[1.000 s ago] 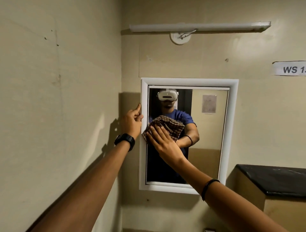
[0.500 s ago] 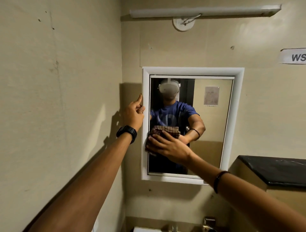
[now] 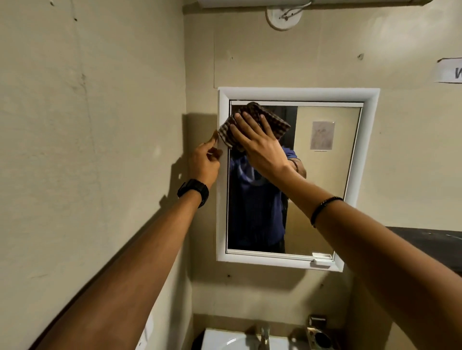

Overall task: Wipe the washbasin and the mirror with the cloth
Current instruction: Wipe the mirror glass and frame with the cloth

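Note:
A white-framed mirror (image 3: pixel 322 199) hangs on the far wall. My right hand (image 3: pixel 257 142) lies flat on a brown checked cloth (image 3: pixel 276 122), pressing it against the glass at the mirror's top left corner. My left hand (image 3: pixel 205 162), with a black watch at the wrist, rests on the left edge of the mirror's frame, fingers loosely curled and holding nothing. The white washbasin (image 3: pixel 225 341) shows at the bottom edge, below the mirror, with a metal tap (image 3: pixel 265 336) at its back.
A beige wall runs close along my left. A dark countertop (image 3: pixel 430 246) juts in at the right. A small metal fitting (image 3: pixel 318 336) sits beside the tap. A tube light (image 3: pixel 275 2) and a paper label (image 3: pixel 450 73) are on the far wall above.
My right hand has slid the cloth up the glass from the mirror's lower left to its top left corner. The view has tilted down, bringing the washbasin into sight.

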